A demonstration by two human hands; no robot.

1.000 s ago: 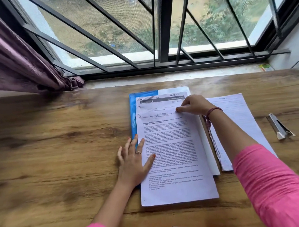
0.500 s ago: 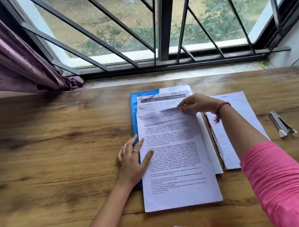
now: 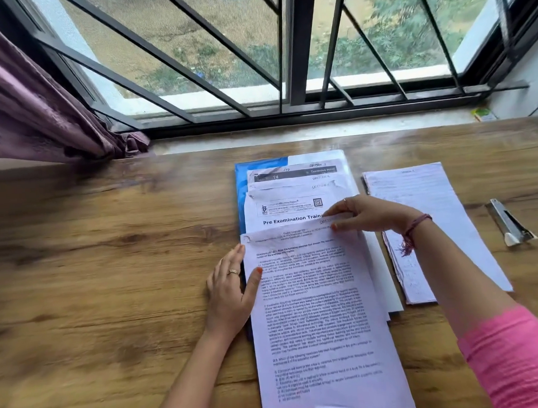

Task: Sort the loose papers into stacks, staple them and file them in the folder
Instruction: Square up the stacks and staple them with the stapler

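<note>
Right hand (image 3: 370,213) pinches the top sheet (image 3: 315,309), left hand (image 3: 231,293) lies flat with fingers straight; a quick pull could tear it or scatter the pile.

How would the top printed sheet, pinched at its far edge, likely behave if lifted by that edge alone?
Probably floppy: the top printed sheet is a single thin page and already lifts slightly where the right hand pinches it. Likely light and apt to slide, since it rests loose on other papers, with the left hand steadying its side.
</note>
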